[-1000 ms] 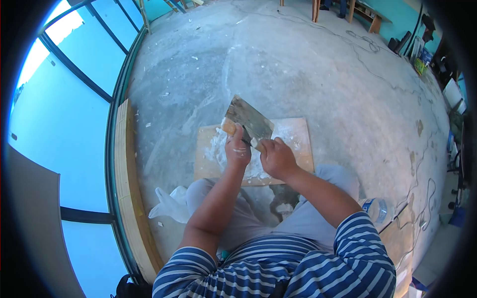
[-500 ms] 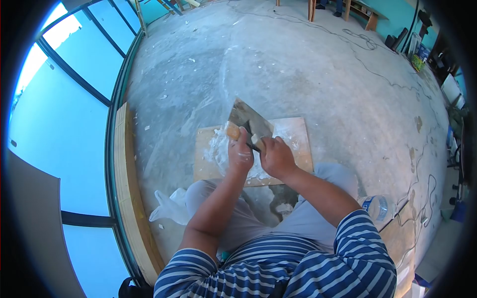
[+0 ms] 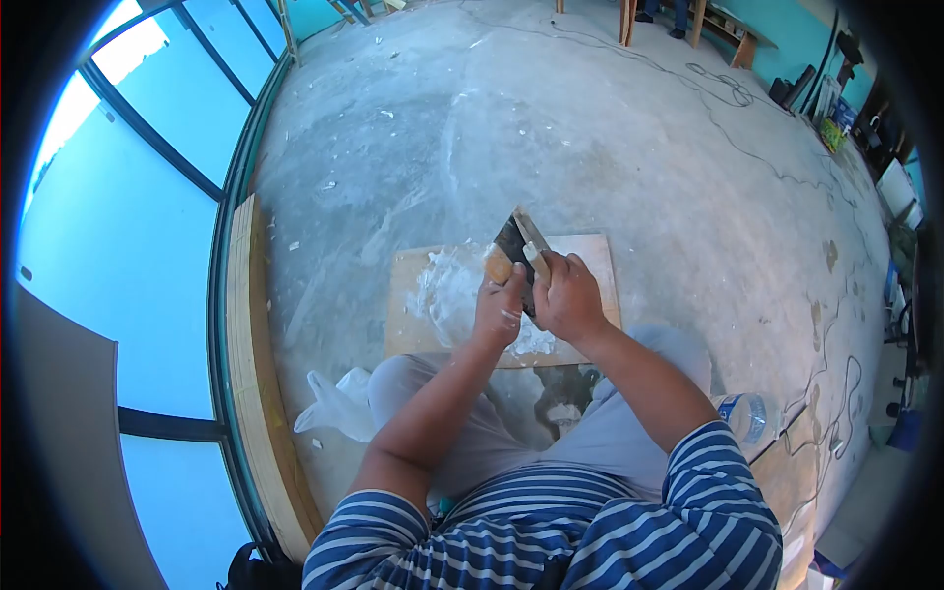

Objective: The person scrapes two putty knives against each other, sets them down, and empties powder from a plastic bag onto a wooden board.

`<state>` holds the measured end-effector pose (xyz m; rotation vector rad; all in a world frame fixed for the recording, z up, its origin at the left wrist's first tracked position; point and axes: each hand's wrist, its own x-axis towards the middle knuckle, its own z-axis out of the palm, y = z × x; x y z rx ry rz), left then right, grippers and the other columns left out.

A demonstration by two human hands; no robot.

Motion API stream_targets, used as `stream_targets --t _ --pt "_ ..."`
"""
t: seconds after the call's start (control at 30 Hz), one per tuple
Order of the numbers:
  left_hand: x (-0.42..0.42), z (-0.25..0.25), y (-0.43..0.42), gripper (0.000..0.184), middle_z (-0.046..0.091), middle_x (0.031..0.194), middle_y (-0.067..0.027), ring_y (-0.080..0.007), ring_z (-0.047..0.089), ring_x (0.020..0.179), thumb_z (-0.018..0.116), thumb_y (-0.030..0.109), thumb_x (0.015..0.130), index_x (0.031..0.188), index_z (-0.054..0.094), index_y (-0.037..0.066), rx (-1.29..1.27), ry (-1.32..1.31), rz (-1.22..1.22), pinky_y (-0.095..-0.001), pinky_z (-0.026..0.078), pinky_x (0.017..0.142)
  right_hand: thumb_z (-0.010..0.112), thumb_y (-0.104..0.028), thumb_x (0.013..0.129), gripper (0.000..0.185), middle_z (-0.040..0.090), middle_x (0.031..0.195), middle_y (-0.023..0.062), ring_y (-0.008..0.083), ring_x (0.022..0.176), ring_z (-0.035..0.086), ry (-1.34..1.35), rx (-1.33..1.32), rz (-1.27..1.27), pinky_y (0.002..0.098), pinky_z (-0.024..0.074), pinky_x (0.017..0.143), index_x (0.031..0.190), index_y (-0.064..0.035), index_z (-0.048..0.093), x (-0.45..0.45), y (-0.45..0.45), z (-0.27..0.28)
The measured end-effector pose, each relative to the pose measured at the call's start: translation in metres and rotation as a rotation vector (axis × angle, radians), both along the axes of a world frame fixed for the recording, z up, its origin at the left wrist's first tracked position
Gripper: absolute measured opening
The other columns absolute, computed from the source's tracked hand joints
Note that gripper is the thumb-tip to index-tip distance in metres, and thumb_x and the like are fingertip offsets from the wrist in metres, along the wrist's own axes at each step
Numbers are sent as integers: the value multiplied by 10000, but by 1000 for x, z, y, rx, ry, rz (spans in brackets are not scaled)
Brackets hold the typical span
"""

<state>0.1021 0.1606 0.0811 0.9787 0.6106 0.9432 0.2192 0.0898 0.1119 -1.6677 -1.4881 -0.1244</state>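
My left hand [image 3: 501,310] is wrapped round the wooden handle [image 3: 498,265] of a flat metal trowel [image 3: 511,243]. Close beside it, my right hand [image 3: 570,298] grips the pale handle of a second tool [image 3: 536,258], whose blade lies near or against the trowel; the contact itself is hard to make out. Both tools are held above a wooden board [image 3: 405,329] on the floor in front of my crossed legs. White paste [image 3: 447,295] is smeared across the board, and a patch of it shows just below my hands.
A white plastic bag [image 3: 339,405] lies left of my legs, beside long wooden planks [image 3: 258,364] along the glass wall. A clear plastic container [image 3: 749,417] is at my right. Cables [image 3: 723,88] run over the floor. At the top, a person's legs [image 3: 678,18] show beside a wooden bench [image 3: 742,44].
Both hands have moved a little to the right with their tools. The trowel has turned, so its broad face now looks much narrower.
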Motion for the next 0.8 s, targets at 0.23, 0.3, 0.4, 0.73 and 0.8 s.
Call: stream_targets --t 0.23,0.3,0.4,0.73,0.8 --pt "4 -5 -5 318 639 1044 -48 -143 603 941 615 81 914 1210 523 6 -31 74 -16 -298 474 810 564 -102 809 295 613 858 208 386 803 579 40 -105 -64 481 484 718 1080 12 555 8 4 3" --pt "4 -9 -4 311 647 1029 -53 -143 606 932 623 70 903 1194 536 5 -11 136 -27 -297 476 802 567 -120 810 300 607 847 207 393 800 585 43 -65 -102 487 486 713 1084 3 559 14 4 4" --pt "4 -9 2 291 657 1008 -54 -140 611 900 633 59 889 1165 558 6 44 205 -27 -297 479 778 571 -141 813 306 608 855 211 396 811 587 82 -87 -25 492 488 719 1087 -5 563 3 -6 7" --pt "-2 5 0 295 653 958 -40 -154 618 863 655 109 878 1141 567 8 121 250 40 -293 480 785 574 -157 829 298 609 843 230 420 813 600 128 -154 -287 505 488 739 1082 1 570 39 14 2" --pt "-10 -9 24 289 655 939 -47 -187 631 870 654 114 883 1141 570 15 398 294 213 -304 484 803 579 -150 822 285 611 835 220 408 806 601 106 -95 -242 498 494 718 1071 -11 575 35 4 10"
